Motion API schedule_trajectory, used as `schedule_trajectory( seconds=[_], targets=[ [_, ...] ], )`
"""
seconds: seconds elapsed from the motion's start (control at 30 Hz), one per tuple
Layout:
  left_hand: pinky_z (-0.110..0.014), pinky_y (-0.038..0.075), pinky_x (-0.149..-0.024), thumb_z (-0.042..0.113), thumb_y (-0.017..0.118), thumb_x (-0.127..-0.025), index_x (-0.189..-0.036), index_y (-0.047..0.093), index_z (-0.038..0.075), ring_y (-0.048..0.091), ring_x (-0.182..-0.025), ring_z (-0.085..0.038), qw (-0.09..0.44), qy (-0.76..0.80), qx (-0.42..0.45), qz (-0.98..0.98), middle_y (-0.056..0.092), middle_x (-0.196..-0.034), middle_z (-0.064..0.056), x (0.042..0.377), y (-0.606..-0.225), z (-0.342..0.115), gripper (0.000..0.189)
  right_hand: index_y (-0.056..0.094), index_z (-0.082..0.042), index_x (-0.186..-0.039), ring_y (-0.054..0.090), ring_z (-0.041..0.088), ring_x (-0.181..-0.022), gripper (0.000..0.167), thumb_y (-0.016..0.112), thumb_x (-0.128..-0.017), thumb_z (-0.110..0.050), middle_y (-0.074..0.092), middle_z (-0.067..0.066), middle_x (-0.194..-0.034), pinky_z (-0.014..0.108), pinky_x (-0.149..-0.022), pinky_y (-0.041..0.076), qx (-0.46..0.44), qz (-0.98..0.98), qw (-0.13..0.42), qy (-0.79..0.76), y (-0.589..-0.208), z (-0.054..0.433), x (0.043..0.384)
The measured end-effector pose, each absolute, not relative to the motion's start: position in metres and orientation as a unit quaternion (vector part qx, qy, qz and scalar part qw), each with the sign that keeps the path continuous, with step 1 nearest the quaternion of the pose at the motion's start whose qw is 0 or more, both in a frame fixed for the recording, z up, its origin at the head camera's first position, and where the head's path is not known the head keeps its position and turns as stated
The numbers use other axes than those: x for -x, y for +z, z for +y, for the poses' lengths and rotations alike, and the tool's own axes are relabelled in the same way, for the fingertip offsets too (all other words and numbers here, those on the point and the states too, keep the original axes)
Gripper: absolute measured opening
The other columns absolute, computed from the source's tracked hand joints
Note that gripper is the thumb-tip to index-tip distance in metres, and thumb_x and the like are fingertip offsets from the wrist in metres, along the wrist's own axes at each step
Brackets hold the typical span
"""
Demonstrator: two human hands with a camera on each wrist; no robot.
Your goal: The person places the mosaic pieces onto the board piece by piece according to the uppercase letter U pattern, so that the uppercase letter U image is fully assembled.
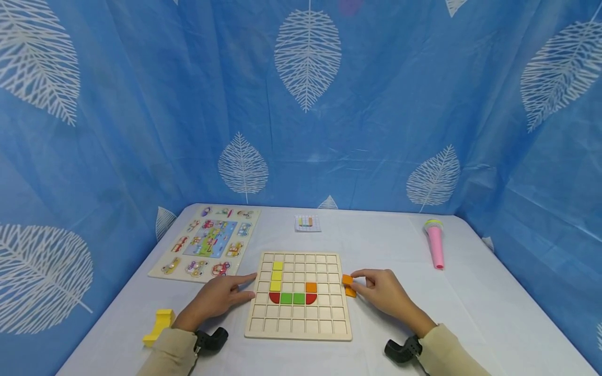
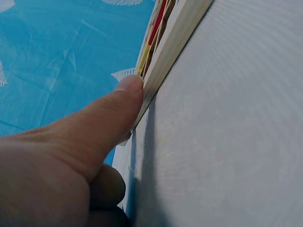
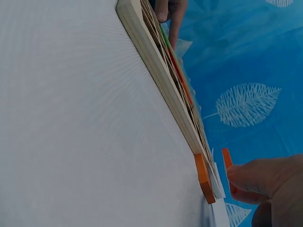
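A wooden grid board [image 1: 298, 331] lies on the table between the hands. In its cells sit yellow squares [image 1: 276, 275], green squares [image 1: 292, 298], two red rounded corner pieces [image 1: 310, 298] and one orange square [image 1: 311, 287]. My right hand [image 1: 385, 293] pinches an orange square tile [image 1: 347, 279] between thumb and finger, just beyond the board's right edge. A second orange tile [image 3: 203, 178] rests on the table against that edge. At the opposite side, my left hand [image 1: 213, 298] touches the board's left edge with thumb and index finger stretched out; its other fingers are curled under.
A small pattern card [image 1: 308, 223] lies behind the board. Back left is a picture puzzle board [image 1: 174, 271] with vehicles; a yellow curved block [image 1: 159, 326] sits near the left forearm. A pink toy microphone [image 1: 436, 248] lies at the right. Blue curtains surround the white table.
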State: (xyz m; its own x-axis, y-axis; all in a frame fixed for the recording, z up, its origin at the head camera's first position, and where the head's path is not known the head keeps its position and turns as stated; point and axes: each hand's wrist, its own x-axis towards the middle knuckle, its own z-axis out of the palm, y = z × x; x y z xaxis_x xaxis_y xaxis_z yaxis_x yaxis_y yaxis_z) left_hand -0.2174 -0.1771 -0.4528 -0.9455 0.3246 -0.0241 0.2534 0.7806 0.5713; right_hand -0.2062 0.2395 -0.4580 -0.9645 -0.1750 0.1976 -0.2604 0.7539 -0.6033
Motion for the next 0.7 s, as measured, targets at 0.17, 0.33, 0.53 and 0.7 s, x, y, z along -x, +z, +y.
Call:
schedule_trajectory(
  seconds=[0.17,0.33,0.53,0.7],
  targets=[
    [-0.027,0.027,-0.052,0.045,0.075,-0.091,-0.143,0.063,0.028,0.035,-0.054,-0.012,0.06,0.293,-0.152,0.942,0.042,-0.061,0.004,0.218,-0.452,-0.176,0.056,0.08,-0.017,-0.109,0.03,0.005,-0.046,0.02,0.081,-0.089,-0.021,0.039,-0.009,-0.052,0.022,-0.049,0.025,-0.113,-0.932,0.063,0.339,-0.456,0.236,0.206],
    [-0.026,0.027,-0.052,0.044,0.075,-0.091,-0.143,0.063,0.028,0.035,-0.053,-0.012,0.059,0.291,-0.152,0.943,0.043,-0.061,0.003,0.219,-0.453,-0.176,0.055,0.08,-0.017,-0.109,0.03,0.005,-0.047,0.021,0.081,-0.089,-0.021,0.038,-0.009,-0.052,0.022,-0.049,0.024,-0.114,-0.93,0.057,0.344,-0.456,0.231,0.208],
    [-0.026,0.026,-0.052,0.043,0.076,-0.091,-0.142,0.064,0.028,0.034,-0.053,-0.012,0.059,0.292,-0.148,0.943,0.042,-0.061,0.004,0.218,-0.453,-0.176,0.055,0.08,-0.016,-0.11,0.03,0.004,-0.046,0.021,0.08,-0.089,-0.02,0.038,-0.01,-0.051,0.022,-0.048,0.025,-0.142,-0.927,0.058,0.341,-0.455,0.224,0.209],
    [-0.026,0.026,-0.052,0.042,0.077,-0.091,-0.142,0.064,0.028,0.034,-0.053,-0.012,0.06,0.293,-0.143,0.943,0.042,-0.06,0.004,0.218,-0.453,-0.175,0.055,0.08,-0.016,-0.111,0.03,0.003,-0.046,0.022,0.08,-0.09,-0.022,0.038,-0.011,-0.05,0.022,-0.049,0.026,-0.155,-0.926,0.054,0.34,-0.456,0.219,0.211]
  ],
)
